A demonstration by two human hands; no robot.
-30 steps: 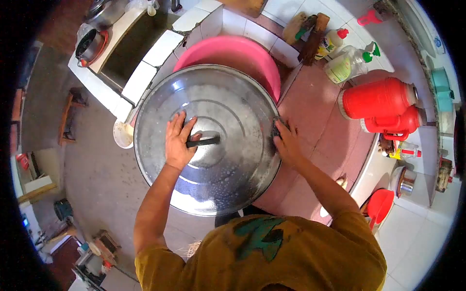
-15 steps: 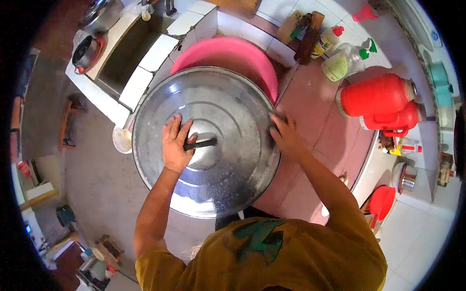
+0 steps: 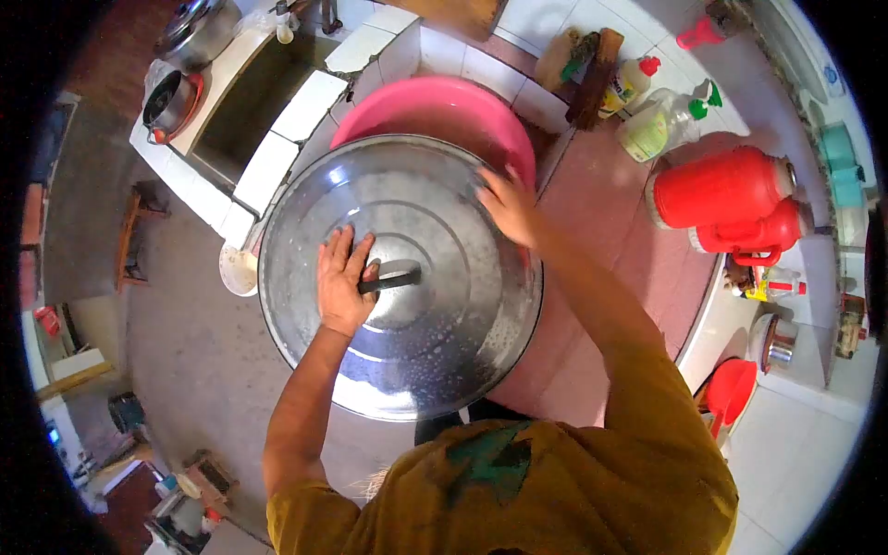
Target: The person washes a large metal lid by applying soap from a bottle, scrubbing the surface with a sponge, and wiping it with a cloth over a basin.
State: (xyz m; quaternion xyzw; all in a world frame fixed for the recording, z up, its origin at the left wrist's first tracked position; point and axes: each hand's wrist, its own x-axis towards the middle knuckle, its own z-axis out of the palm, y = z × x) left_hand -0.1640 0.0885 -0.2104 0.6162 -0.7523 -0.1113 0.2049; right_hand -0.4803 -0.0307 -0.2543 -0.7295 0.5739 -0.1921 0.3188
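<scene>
A large round metal lid (image 3: 435, 342) with concentric rings and a black handle (image 3: 393, 281) fills the middle of the head view. My left hand (image 3: 346, 285) lies flat on its top, just left of the handle, fingers spread and thumb close to the handle's end. My right hand (image 3: 510, 208) is at the lid's upper right edge with fingers stretched out; whether every finger touches the metal I cannot tell. Behind the lid, a pink basin (image 3: 416, 97) is partly covered from view by it.
A sink (image 3: 264, 102) edged with white tiles is at upper left, with pots (image 3: 199, 42) beside it. On the reddish counter (image 3: 620, 250) to the right are two red thermos flasks (image 3: 717, 190) and a pump bottle (image 3: 652, 134). A white bowl (image 3: 239, 268) peeks out left of the lid.
My right hand has moved up and left along the lid's edge, from its right side to its upper right. My left hand stays flat beside the handle.
</scene>
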